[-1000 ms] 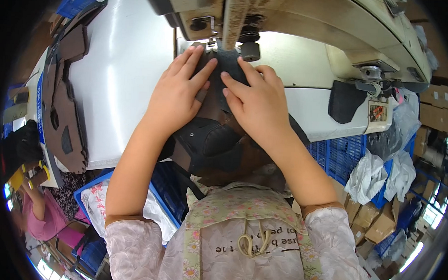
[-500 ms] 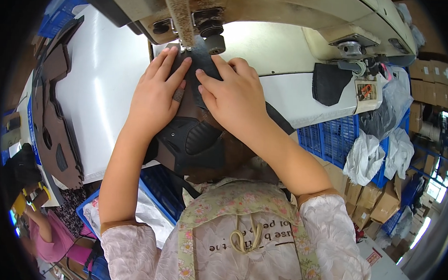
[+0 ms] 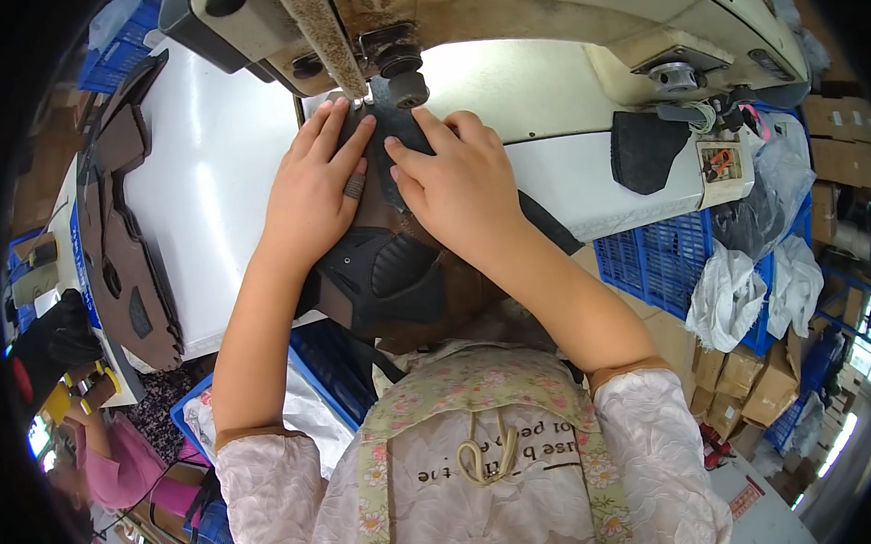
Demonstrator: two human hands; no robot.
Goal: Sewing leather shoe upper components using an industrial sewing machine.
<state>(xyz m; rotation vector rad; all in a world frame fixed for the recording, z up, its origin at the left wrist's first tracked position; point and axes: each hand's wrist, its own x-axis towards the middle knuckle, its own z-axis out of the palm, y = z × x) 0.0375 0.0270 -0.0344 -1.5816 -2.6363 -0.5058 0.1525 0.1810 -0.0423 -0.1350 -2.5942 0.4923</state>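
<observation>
Under the head of a sewing machine [image 3: 550, 22] lies a stitched piece of dark brown and black material [image 3: 397, 271], which drapes over the table's near edge toward my lap. My left hand [image 3: 314, 191] rests flat on its left part, fingers stretched toward the presser foot [image 3: 367, 99]; a ring-like band circles one finger. On the piece's right part lies my right hand [image 3: 467, 182], fingers spread and thumb pointing at the left hand. The needle point is too small to make out.
Brown cut panels [image 3: 121, 223] are stacked along the table's left side. A black cut piece [image 3: 643, 150] lies at the right. Blue crates [image 3: 652, 265], plastic bags and cardboard boxes [image 3: 744, 374] stand beyond. A person in pink [image 3: 126, 467] sits at lower left.
The whole view has shifted slightly, with the scene a little farther right. Both hands keep nearly the same place on the piece, fingers still stretched.
</observation>
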